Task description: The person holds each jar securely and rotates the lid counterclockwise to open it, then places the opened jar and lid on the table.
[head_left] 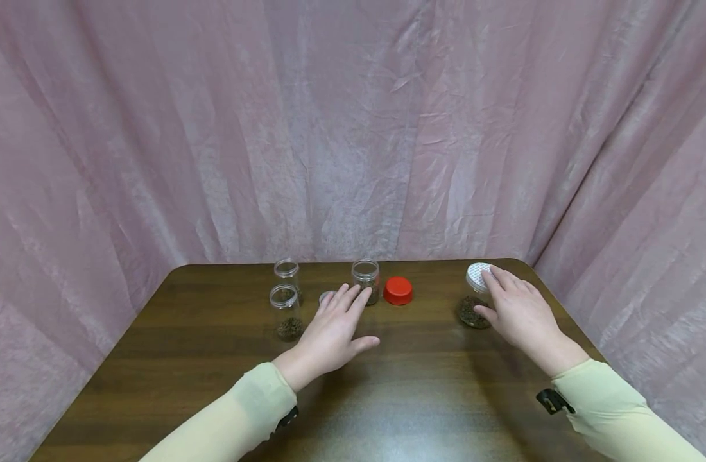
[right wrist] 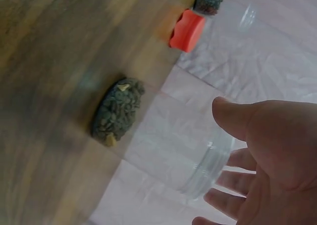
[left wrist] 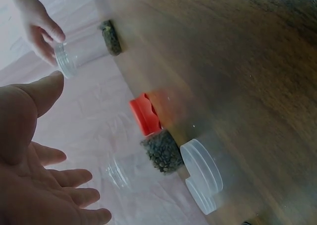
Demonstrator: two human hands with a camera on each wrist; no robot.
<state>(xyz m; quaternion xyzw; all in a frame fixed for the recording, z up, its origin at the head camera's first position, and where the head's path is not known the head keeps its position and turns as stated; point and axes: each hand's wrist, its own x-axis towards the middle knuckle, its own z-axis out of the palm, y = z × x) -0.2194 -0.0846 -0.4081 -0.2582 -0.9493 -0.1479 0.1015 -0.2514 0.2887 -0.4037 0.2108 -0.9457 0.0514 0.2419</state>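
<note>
Clear screw-neck jar (head_left: 473,300) with a white patterned top (head_left: 479,276) stands upright on the right part of the wood-grain table (head_left: 422,398), base down, top facing up, long axis vertical. Its lower portion holds dried greenish-brown matter (right wrist: 119,111), with a few yellowish pieces visible. Right hand (head_left: 523,317) is at the upper right of this jar, partly spread, thumb apart from the fingers and all digits loosely bent; no firm hold is seen, and contact with the rim cannot be determined. Left hand (head_left: 332,333) is well apart from that jar, extended above the table, fingers nearly straight, thumb out to the side, holding nothing. Beyond the left fingertips stands an upright open jar (head_left: 366,276), long axis vertical, dark pellets (left wrist: 163,153) at its bottom. Beside it, to the right, sits a red cap (head_left: 398,290). Two translucent lids (left wrist: 204,163) lie near its base, one overlapping the other in the left wrist view. Left of the left hand, two further upright jars are noted: a front jar (head_left: 285,311) and a rear jar (head_left: 287,273). Pink curtain (head_left: 353,128) hangs behind the table.
</note>
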